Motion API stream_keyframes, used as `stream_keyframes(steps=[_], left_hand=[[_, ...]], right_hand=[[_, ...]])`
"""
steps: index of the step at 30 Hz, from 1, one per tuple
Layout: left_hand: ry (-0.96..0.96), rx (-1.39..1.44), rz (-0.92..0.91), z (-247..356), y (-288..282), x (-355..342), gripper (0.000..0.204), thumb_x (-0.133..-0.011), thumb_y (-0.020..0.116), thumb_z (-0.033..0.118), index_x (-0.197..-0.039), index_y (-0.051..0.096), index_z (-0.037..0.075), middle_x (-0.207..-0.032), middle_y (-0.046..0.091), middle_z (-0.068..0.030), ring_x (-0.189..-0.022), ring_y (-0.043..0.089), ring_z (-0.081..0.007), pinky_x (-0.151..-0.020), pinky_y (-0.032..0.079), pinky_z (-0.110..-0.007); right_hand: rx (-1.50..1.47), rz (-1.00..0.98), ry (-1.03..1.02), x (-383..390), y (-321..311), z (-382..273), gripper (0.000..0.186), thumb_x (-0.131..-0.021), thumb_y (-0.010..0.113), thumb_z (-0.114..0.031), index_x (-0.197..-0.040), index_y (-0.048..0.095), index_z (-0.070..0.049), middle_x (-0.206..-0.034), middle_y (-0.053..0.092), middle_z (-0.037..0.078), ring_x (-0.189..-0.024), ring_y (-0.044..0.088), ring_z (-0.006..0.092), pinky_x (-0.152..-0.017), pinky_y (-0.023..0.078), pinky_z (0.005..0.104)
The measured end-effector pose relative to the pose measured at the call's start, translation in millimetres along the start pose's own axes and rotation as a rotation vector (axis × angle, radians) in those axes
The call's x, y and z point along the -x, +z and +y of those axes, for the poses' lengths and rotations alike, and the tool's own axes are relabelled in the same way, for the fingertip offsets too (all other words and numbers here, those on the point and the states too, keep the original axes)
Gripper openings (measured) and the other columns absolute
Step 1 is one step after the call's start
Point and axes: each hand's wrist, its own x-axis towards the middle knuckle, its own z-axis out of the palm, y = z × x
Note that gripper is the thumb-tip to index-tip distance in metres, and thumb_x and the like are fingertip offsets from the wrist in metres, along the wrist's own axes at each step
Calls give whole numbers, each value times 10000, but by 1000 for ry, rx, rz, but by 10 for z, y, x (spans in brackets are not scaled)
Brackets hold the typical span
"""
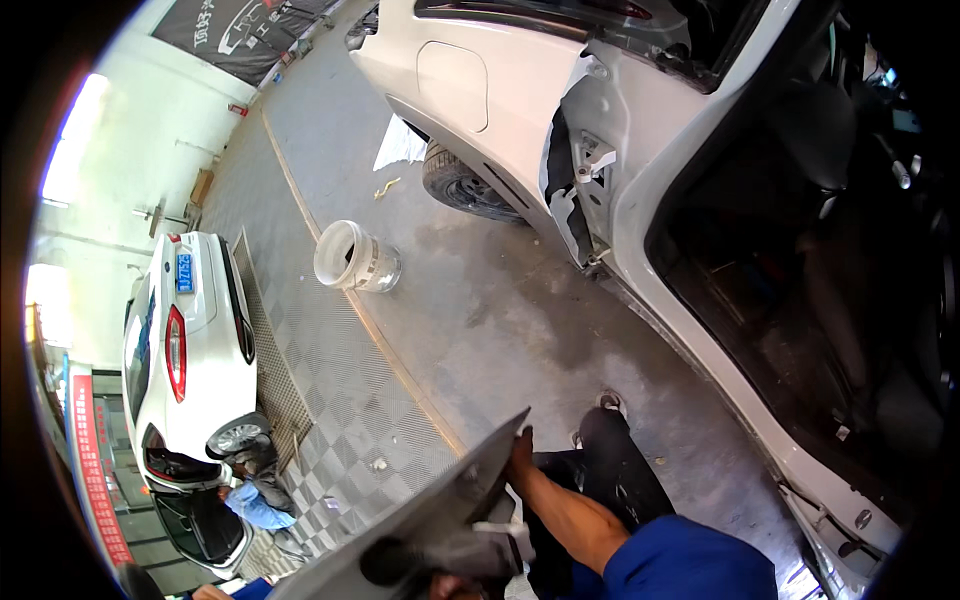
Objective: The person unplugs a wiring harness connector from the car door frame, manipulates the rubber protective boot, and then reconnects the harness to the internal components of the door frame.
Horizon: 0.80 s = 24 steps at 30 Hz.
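My right hand [519,458] is closed on the upper edge of a grey, broad car body panel [400,510], which slants up from the lower left in front of my legs. Against the panel's near side sits a grey piece with a round dark opening [388,562] and a white end [515,540]; its kind is unclear. A small patch of skin [455,588] shows below it at the bottom edge, perhaps fingers of my left hand, mostly hidden. Bare skin beside a blue sleeve [252,589] also appears at the lower left, cut off by the edge.
A white car [520,90] stands close on my right, its side torn at the wheel arch, its door opening dark inside. A white bucket [357,258] stands on the floor ahead. At left, a person [258,490] crouches by another white car [190,360].
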Motion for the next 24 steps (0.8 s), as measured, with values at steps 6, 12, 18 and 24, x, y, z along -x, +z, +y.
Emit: stream_keyframes(steps=[6, 12, 18, 24], left_hand=[[80, -99, -325, -70, 137, -546, 267, -1032, 470, 192, -1196, 638, 65, -1242, 659, -41, -1152, 601, -205, -989, 473, -424], [123, -169, -641, -301, -137, -1458, 351, -1029, 428, 166, -1312, 555, 2, -1411, 542, -102, -1322, 481, -241, -1156, 316, -436], [346, -286, -499, -800, -470, -1986, 262, -990, 429, 150, -1121, 599, -1, -1297, 607, -116, -1118, 613, -222, -1065, 407, -405], [251, -264, -606, -1249, -1113, -2304, 192, -961, 488, 182, -1052, 631, 91, -1357, 560, -81, -1278, 503, -297, -1073, 387, -469]], right_hand=[[360, -138, -90, 69, 630, -492, 786, -958, 169, -643, -1372, 493, -58, -1354, 548, 148, -1259, 481, 314, -1102, 340, 419], [556, 67, -12, 52, 525, -841, 817, -937, 194, -727, -1443, 423, -128, -1442, 479, 77, -1310, 448, 259, -1089, 359, 409], [519, 11, 36, -149, 272, -1166, 777, -963, 213, -691, -1434, 445, -118, -1402, 529, 86, -1277, 499, 269, -1083, 394, 405], [522, -287, 28, -456, -129, -1346, 758, -949, 262, -692, -1449, 417, -144, -1430, 494, 62, -1295, 475, 253, -1085, 378, 402]])
